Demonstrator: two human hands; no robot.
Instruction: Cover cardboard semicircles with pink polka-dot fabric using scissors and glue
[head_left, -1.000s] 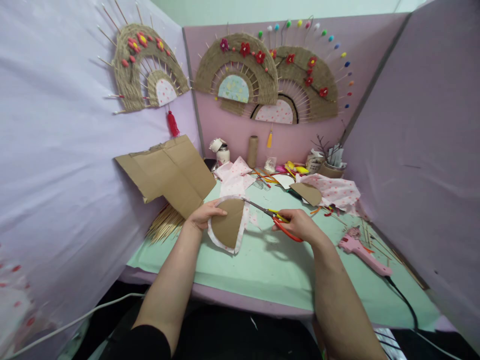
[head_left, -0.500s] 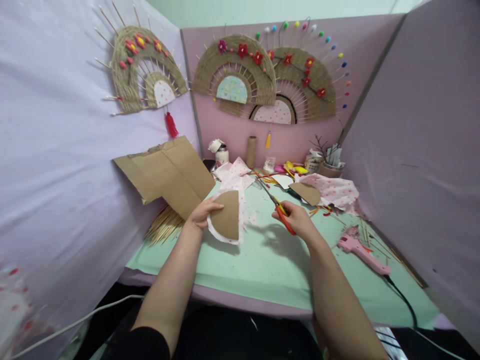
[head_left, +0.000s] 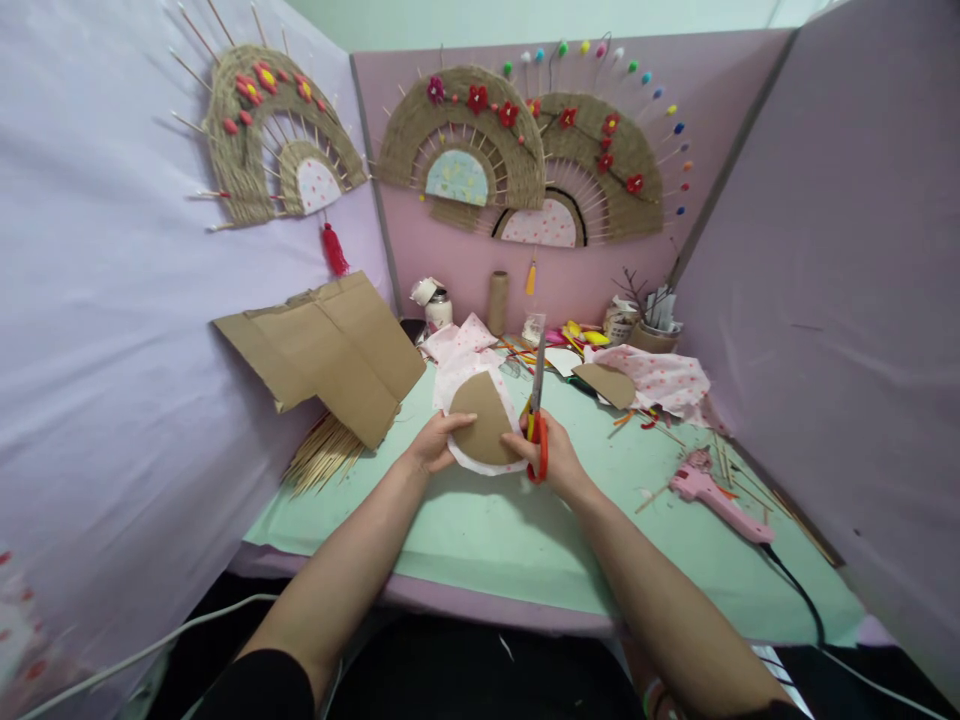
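Observation:
A half-round piece of brown cardboard [head_left: 486, 415] is backed with white fabric that shows as a border around its edge. My left hand [head_left: 439, 442] is closed on its left side, thumb on the cardboard face. My right hand [head_left: 559, 458] grips scissors [head_left: 538, 425] with red and yellow handles, the blades pointing up and away from me. The right thumb also presses on the cardboard's right edge. Behind the piece lies pink-dotted white fabric [head_left: 465, 342].
On the left, a large cardboard sheet [head_left: 337, 340] leans over a bundle of thin sticks [head_left: 322, 455]. A pink glue gun [head_left: 720, 505] with a black cord lies at right. Dotted fabric [head_left: 664, 380] and another cardboard half-round [head_left: 606, 384] sit farther back. Decorated fans [head_left: 469, 110] hang on the walls.
My right hand has come left with the scissors and now touches the cardboard piece too. The scissors have swung upright. The piece has turned and shifted right.

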